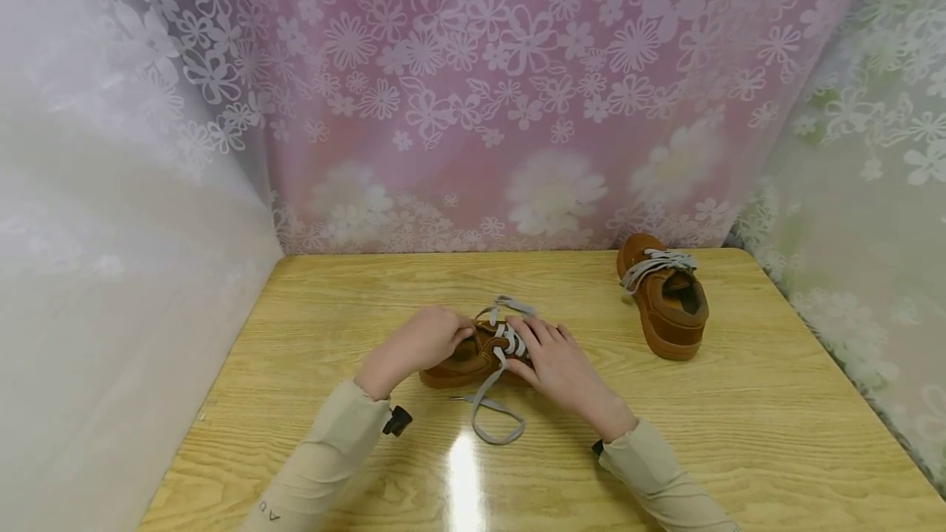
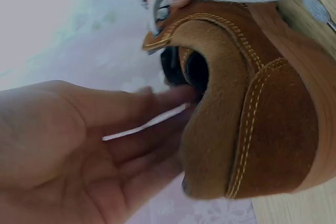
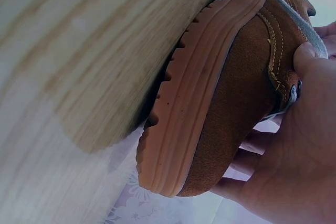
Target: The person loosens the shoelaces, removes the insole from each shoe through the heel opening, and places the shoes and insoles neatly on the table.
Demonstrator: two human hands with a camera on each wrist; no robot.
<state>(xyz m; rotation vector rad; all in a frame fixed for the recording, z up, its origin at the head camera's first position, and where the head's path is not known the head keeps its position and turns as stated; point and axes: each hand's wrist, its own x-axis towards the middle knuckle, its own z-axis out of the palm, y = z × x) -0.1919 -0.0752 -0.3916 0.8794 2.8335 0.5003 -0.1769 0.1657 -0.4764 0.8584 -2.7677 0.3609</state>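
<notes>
Near the middle of the tabletop (image 1: pixel 332 294), a shoe (image 1: pixel 479 365), toe to 3 o'clock, heel to 9. Across its toe half, the right fingers (image 1: pixel 541 332); at its opening, the left fingers (image 1: pixel 458 328). On the tabletop at 6 o'clock from it, a looped lace (image 1: pixel 497 440); at 12, another lace end (image 1: pixel 516 304). Well apart at 2 o'clock, a second shoe (image 1: pixel 656 302), toe to 11, lace strands (image 1: pixel 650 268) across it. Beyond the tabletop at 12, a curtain (image 1: pixel 502 121).

Two hands, left hand (image 1: pixel 420 343) and right hand (image 1: pixel 565 369), flank one shoe (image 1: pixel 447 373); a second shoe (image 1: pixel 654 302) stands beyond the right. One table (image 1: pixel 347 284) lies beneath.
</notes>
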